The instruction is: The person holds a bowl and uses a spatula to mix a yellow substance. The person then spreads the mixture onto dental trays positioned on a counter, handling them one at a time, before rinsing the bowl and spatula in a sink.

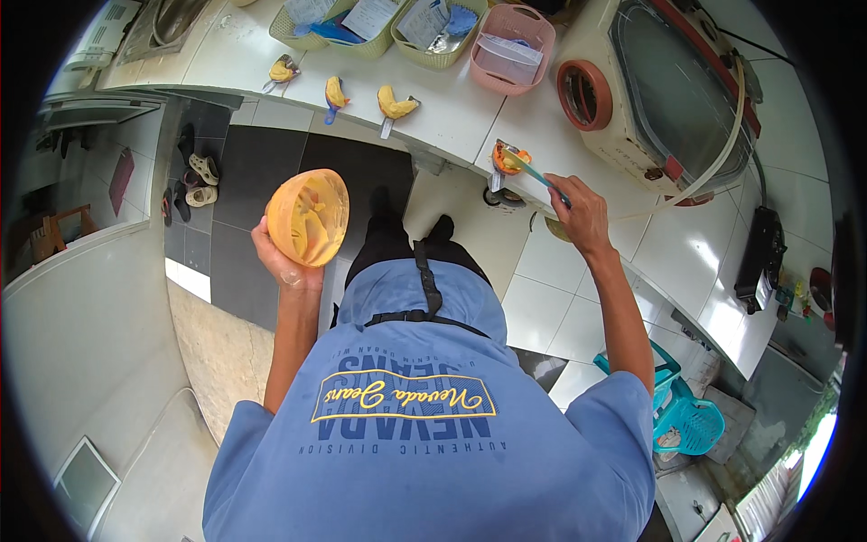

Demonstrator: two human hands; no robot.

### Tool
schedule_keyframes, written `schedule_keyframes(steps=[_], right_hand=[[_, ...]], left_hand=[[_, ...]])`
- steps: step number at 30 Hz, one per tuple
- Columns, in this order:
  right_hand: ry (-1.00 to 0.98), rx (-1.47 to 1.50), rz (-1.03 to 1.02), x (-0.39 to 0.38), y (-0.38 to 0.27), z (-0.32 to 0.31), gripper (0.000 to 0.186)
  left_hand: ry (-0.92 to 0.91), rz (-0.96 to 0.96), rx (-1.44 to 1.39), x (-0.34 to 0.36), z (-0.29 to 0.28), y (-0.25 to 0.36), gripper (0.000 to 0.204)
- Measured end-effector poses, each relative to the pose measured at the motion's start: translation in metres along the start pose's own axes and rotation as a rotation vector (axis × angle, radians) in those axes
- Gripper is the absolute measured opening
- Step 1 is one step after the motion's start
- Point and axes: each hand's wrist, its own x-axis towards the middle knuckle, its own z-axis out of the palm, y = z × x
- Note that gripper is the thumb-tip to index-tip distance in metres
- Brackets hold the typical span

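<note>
My left hand [287,257] is closed around the underside of an orange mixing bowl [283,230], held tilted off the floor with yellow paste smeared inside. In my right hand [582,210] is a mixing spatula [535,172], its pale blade pointing left. The blade's tip reaches an orange, curved piece [508,155] at the counter's front edge, which looks like a dental impression with yellow paste on it. Farther left along the edge lie several yellow, curved impressions in trays, among them one with a blue handle [335,93] and one with a pale handle [395,104].
Green baskets [437,56] and a pink basket [512,86] with papers and packets stand at the back of the white counter [452,113]. A large cream machine [623,135] with a dark window and hose occupies its right. Teal plastic baskets [688,420] are at lower right.
</note>
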Motion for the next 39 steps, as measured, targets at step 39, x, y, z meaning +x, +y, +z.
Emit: schedule_keyframes(steps=[39], right_hand=[[0.193,0.698,0.504,-0.003,-0.175,-0.023,0.041]], left_hand=[[-0.523,-0.899,-0.726,0.038,0.071,-0.056,0.054]])
